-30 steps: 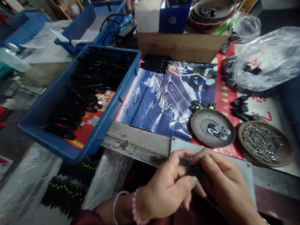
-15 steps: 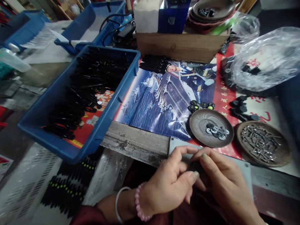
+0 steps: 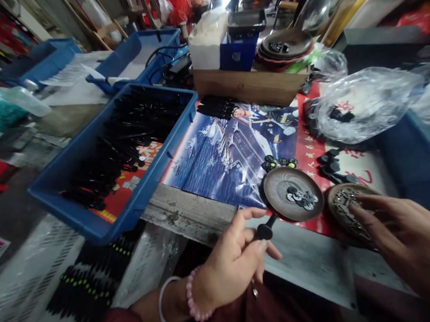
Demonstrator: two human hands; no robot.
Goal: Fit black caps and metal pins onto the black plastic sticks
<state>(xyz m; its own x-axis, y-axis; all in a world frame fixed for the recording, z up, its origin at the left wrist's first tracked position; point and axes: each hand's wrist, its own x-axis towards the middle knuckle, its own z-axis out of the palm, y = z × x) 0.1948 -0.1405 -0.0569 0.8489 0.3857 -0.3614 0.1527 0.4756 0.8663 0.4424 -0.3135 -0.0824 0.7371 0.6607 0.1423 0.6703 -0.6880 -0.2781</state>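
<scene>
My left hand (image 3: 237,259) pinches a small black plastic part (image 3: 265,230) with a round head, held just above the grey table edge (image 3: 304,256). My right hand (image 3: 403,238) reaches over the brown dish of small metal pins (image 3: 347,207), fingers bent down towards the pins; whether they hold one is hidden. Between the hands sits another brown dish (image 3: 293,193) with several small washers in it. A few black and green discs (image 3: 277,162) lie on the poster just beyond that dish.
A blue bin (image 3: 104,156) full of black stick-like parts stands at the left. Behind are a wooden box (image 3: 249,86), more blue bins (image 3: 139,60), stacked dishes (image 3: 284,44) and a clear plastic bag (image 3: 362,102) with black parts. A poster (image 3: 232,150) covers the table.
My hands were together working on the black part. Now they have separated: the left keeps the part, the right has moved right to the dish of pins. The view shifted slightly.
</scene>
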